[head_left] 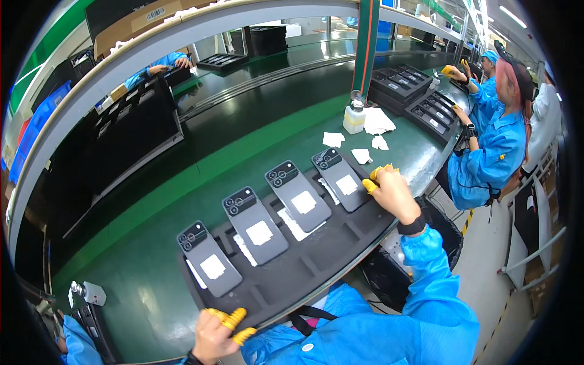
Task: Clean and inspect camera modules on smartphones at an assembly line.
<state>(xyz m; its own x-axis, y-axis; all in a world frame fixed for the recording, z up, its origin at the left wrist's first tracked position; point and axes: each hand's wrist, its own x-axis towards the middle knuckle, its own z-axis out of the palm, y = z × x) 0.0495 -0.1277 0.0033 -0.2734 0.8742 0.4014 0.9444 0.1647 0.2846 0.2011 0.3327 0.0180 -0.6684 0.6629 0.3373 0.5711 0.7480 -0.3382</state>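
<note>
Before me lies a black foam tray (277, 291) with several grey phones in a slanted row, camera ends away from me. A white square sticker is on the back of each, as on the leftmost phone (226, 282) and the rightmost phone (350, 198). White paper shows beneath the phones. My left hand (218, 336), yellow cots on its fingers, is closed at the tray's near left corner. At the right end, beside the rightmost phone, my right hand (392, 193) has its cot-covered fingers bent around the tray's edge. Its grip is partly hidden.
A bottle of pale liquid (354, 117) stands beyond the tray, by white wipes (378, 121). Stacked black trays (398, 85) and co-workers in blue (496, 140) are on the right. Another bottle (94, 294) is at left. A black-lined bin (389, 274) sits below the table edge.
</note>
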